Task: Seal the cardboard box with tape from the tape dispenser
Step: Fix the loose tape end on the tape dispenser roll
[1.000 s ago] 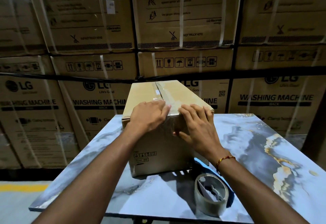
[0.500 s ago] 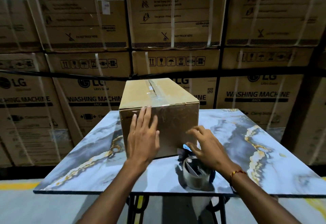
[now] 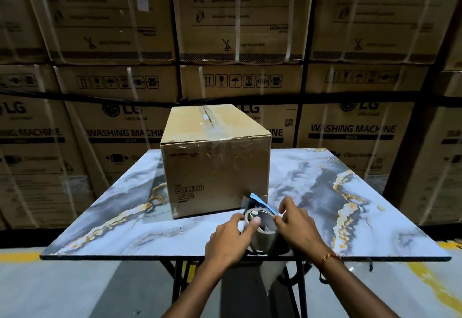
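A brown cardboard box (image 3: 216, 157) stands on the marble-patterned table (image 3: 350, 205), its top flaps closed under clear tape that runs down the near face. In front of its lower right corner sits the tape dispenser (image 3: 262, 227), a blue frame holding a roll of clear tape, near the table's front edge. My left hand (image 3: 231, 237) grips the roll from the left with the thumb on its rim. On the dispenser's right side my right hand (image 3: 297, 227) holds it, fingers pinching at the blue part.
Stacked washing-machine cartons (image 3: 240, 42) form a wall right behind the table. The table's black folding legs (image 3: 177, 282) show below the front edge, over a grey floor with yellow lines (image 3: 435, 290).
My left hand left the box's near face and moved down onto the tape roll. My right hand closed on the dispenser. The view has pulled back from the table.
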